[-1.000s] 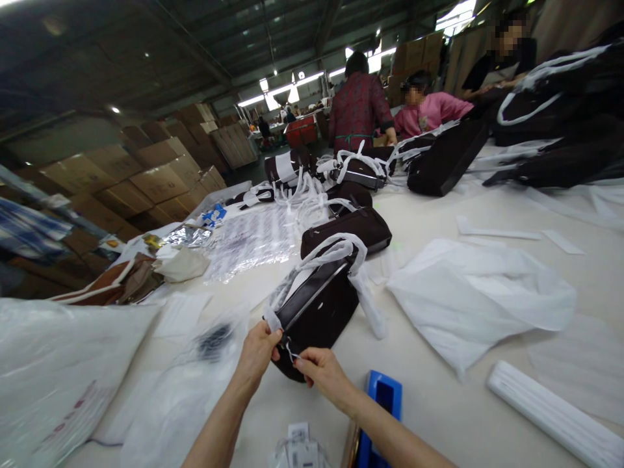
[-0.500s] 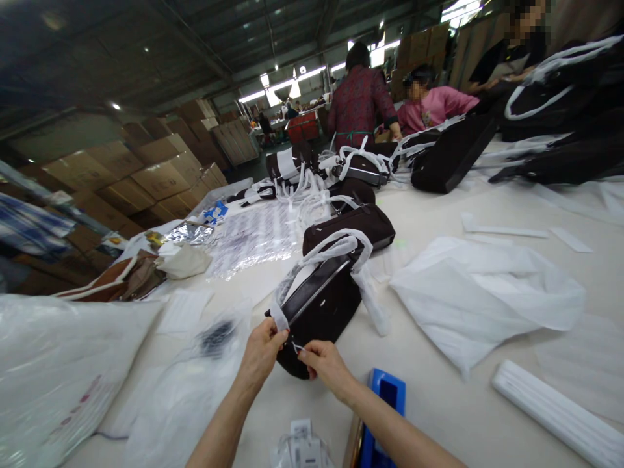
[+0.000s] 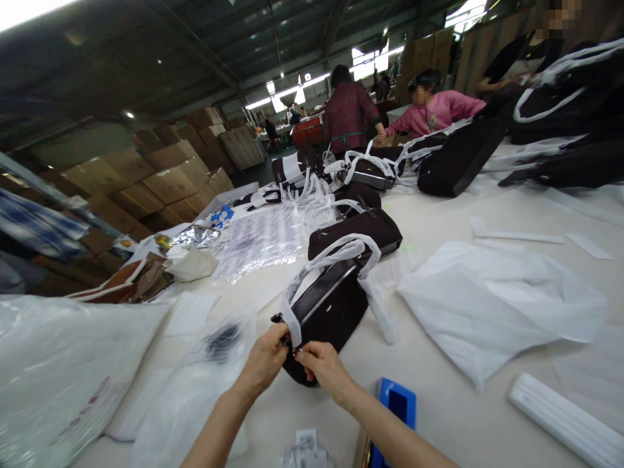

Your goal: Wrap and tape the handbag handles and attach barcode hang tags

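Note:
A dark bag (image 3: 336, 305) lies on the white table, its handles (image 3: 341, 244) wrapped in white material. At the bag's near left end, my left hand (image 3: 267, 354) is closed, fingers pinched by the base of the wrapped handle. Just right of it, my right hand (image 3: 322, 364) is pinched too, close against the bag's end. A small pale bit shows at its fingertips, too small to name. What the left fingers grip is hidden behind them. Another dark bag (image 3: 358, 233) lies right behind this one.
White sheets (image 3: 502, 299) and a white folded bundle (image 3: 565, 409) lie to the right. A blue box (image 3: 397, 406) and white tags (image 3: 307, 448) are near the front edge. At left is a large plastic bag (image 3: 63, 370). People stand beyond more dark bags.
The white strand seen between my hands no longer shows, and my hands are closer together. In the background, the person in dark red has reached an arm toward the person in pink. The view has shifted slightly.

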Available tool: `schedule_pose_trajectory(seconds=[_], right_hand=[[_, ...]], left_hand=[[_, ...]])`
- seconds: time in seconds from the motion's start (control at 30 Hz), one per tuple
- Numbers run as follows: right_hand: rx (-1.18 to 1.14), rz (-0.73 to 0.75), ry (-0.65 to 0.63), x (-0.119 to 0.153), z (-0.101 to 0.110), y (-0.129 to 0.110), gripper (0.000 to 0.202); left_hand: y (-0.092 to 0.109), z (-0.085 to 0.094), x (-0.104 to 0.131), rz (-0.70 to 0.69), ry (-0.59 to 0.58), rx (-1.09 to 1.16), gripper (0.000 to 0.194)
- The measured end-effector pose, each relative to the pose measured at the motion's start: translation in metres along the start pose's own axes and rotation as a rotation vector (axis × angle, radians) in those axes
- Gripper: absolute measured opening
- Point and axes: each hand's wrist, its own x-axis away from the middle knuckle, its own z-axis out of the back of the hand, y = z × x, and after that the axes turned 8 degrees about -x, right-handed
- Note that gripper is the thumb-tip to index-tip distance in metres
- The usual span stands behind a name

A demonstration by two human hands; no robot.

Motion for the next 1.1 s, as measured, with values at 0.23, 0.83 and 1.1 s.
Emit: schedule_pose_trajectory(seconds=[0.23, 0.83, 1.1], right_hand=[[0.001, 0.012, -0.015, 0.001, 0.001, 0.000, 0.021], [0.046, 0.129, 0.154, 0.034, -0.007, 0.014, 0.009], [-0.171, -0.141, 0.052, 0.031, -0.029, 0.014, 0.020]], left_hand=[[0.000, -0.007, -0.003, 0.003, -0.046, -0.228, 0.023], [-0.007, -0.021, 0.058, 0.566, 0.153, 0.269, 0.010], [-0.004, -0.043, 0.066, 0.672, 0.135, 0.756, 0.013]])
